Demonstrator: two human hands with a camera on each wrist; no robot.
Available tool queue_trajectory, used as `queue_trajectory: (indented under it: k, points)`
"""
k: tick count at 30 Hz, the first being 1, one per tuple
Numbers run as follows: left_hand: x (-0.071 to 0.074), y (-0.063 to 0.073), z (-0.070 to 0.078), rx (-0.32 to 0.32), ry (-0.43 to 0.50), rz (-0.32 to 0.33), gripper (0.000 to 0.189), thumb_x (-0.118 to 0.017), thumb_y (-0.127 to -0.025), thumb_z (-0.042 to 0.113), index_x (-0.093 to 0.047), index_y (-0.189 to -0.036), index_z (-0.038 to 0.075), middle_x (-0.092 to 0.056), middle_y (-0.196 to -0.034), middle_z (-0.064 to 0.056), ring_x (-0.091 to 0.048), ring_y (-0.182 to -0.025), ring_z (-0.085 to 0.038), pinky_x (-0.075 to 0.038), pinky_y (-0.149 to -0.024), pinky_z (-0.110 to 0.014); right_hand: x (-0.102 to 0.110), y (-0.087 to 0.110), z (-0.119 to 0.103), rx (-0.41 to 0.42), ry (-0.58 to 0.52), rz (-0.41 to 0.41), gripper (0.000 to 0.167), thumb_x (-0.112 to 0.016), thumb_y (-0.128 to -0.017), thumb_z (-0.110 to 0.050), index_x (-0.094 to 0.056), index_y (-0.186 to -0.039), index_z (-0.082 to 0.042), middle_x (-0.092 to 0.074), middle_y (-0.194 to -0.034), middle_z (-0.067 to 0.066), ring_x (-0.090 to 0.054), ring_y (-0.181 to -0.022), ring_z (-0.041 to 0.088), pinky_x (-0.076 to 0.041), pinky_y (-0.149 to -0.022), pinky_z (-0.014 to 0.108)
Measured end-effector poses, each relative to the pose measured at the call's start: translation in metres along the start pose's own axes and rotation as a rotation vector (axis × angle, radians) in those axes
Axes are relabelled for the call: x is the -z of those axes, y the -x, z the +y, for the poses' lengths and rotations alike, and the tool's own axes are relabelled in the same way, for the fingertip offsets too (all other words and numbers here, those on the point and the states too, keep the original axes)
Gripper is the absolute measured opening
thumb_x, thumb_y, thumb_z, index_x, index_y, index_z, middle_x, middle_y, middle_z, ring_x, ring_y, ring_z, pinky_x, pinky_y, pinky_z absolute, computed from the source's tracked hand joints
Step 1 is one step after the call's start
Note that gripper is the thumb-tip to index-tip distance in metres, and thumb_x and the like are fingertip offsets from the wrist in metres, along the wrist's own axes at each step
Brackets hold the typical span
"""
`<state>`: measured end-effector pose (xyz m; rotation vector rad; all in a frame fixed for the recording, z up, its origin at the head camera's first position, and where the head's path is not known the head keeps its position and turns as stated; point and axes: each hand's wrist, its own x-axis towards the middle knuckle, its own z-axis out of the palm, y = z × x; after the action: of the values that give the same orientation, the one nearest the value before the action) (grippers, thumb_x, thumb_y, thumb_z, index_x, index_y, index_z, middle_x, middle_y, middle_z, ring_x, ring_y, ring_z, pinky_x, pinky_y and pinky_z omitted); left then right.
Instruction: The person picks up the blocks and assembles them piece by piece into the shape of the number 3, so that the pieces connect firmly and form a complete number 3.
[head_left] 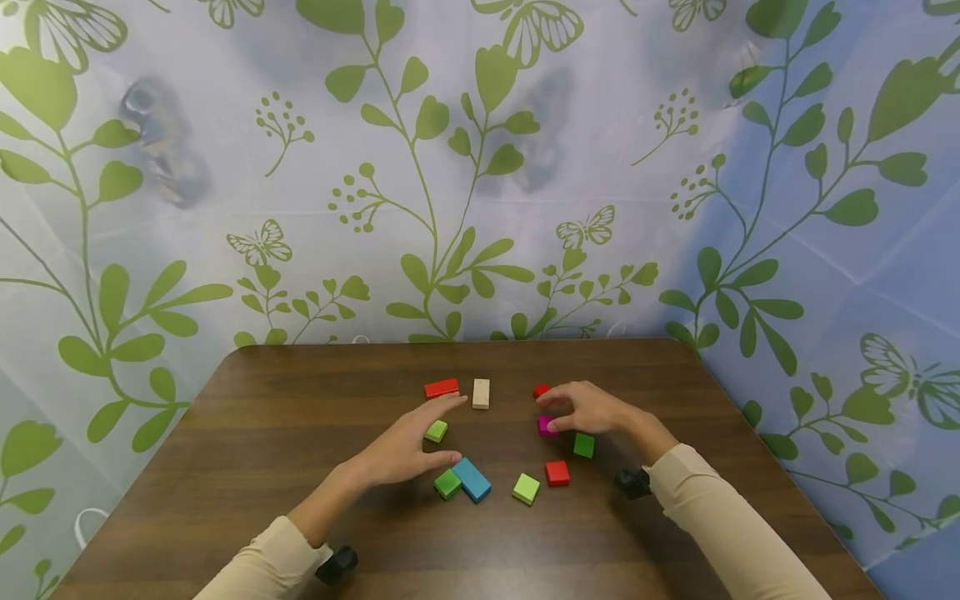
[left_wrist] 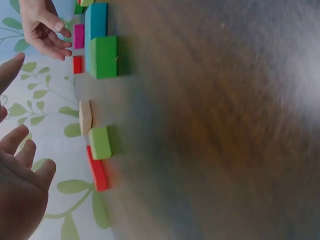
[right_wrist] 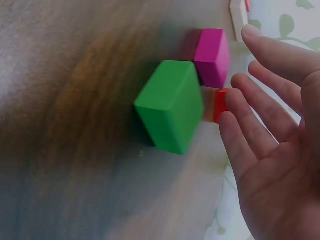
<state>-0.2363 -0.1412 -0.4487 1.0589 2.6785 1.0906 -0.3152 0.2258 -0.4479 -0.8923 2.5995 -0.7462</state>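
My left hand (head_left: 405, 442) hovers with fingers spread, holding nothing. Beneath and beside it are a light green block (head_left: 436, 431), a long red block (head_left: 441, 388), a green block (head_left: 447, 484) and a blue block (head_left: 472, 481), the last two side by side. On the right, my right hand (head_left: 588, 407) is held over a magenta block (head_left: 546, 426) and a small red block (head_left: 541, 390), both partly covered by it in the head view. In the right wrist view its fingers (right_wrist: 260, 107) are loosely bent with nothing between them, and a green block (right_wrist: 170, 105) stands nearby.
A cream block (head_left: 481, 393) lies at the back between the hands. Toward the front sit another light green block (head_left: 526, 489) and a red square block (head_left: 557, 473). The brown wooden table (head_left: 300, 375) ends at a leaf-patterned cloth (head_left: 420, 167) behind it.
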Motion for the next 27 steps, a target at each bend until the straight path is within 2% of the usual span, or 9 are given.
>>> queue_trajectory:
  k: [4, 9, 15, 20, 27]
  points:
    - [-0.008, -0.001, -0.002, 0.002, 0.048, -0.005, 0.079, -0.08, -0.094, 0.022, -0.038, -0.159, 0.009, -0.039, -0.161, -0.005, -0.035, -0.148, -0.026, -0.033, -0.115, -0.054, -0.005, -0.002, 0.004, 0.007, 0.013, 0.008, 0.042, -0.079, -0.094, -0.023, -0.069, -0.129, -0.004, -0.068, -0.124, 0.007, -0.064, -0.112, 0.028, -0.051, -0.097, 0.05]
    - [-0.016, -0.002, -0.004, 0.019, 0.083, -0.018, 0.075, -0.081, -0.092, 0.015, -0.043, -0.155, 0.006, -0.045, -0.157, -0.005, -0.039, -0.145, -0.027, -0.035, -0.114, -0.054, -0.01, -0.004, 0.01, 0.026, 0.001, 0.028, 0.033, -0.083, -0.09, -0.021, -0.073, -0.117, -0.005, -0.067, -0.111, 0.002, -0.065, -0.102, 0.022, -0.055, -0.091, 0.043]
    - [-0.025, -0.006, -0.007, 0.043, 0.086, -0.073, 0.068, -0.082, -0.09, 0.017, -0.05, -0.15, 0.006, -0.05, -0.152, -0.005, -0.044, -0.142, -0.027, -0.037, -0.112, -0.052, -0.013, -0.006, 0.015, 0.025, 0.026, 0.058, 0.024, -0.086, -0.087, -0.019, -0.076, -0.106, -0.01, -0.068, -0.1, -0.004, -0.064, -0.091, 0.015, -0.055, -0.084, 0.037]
    - [-0.03, -0.01, -0.009, 0.033, 0.035, -0.127, 0.063, -0.085, -0.089, 0.022, -0.057, -0.144, 0.007, -0.057, -0.144, -0.002, -0.05, -0.135, -0.024, -0.04, -0.111, -0.047, -0.014, -0.007, 0.017, 0.016, 0.015, 0.06, 0.023, -0.087, -0.086, -0.019, -0.078, -0.106, -0.012, -0.069, -0.093, -0.008, -0.063, -0.085, 0.011, -0.055, -0.078, 0.033]
    - [-0.032, -0.01, -0.011, 0.031, 0.04, -0.162, 0.062, -0.088, -0.085, 0.026, -0.063, -0.138, 0.006, -0.061, -0.137, 0.001, -0.054, -0.127, -0.019, -0.043, -0.108, -0.042, -0.014, -0.008, 0.016, -0.005, -0.008, 0.052, 0.024, -0.087, -0.086, -0.019, -0.079, -0.108, -0.012, -0.071, -0.092, -0.009, -0.064, -0.085, 0.011, -0.055, -0.077, 0.032]
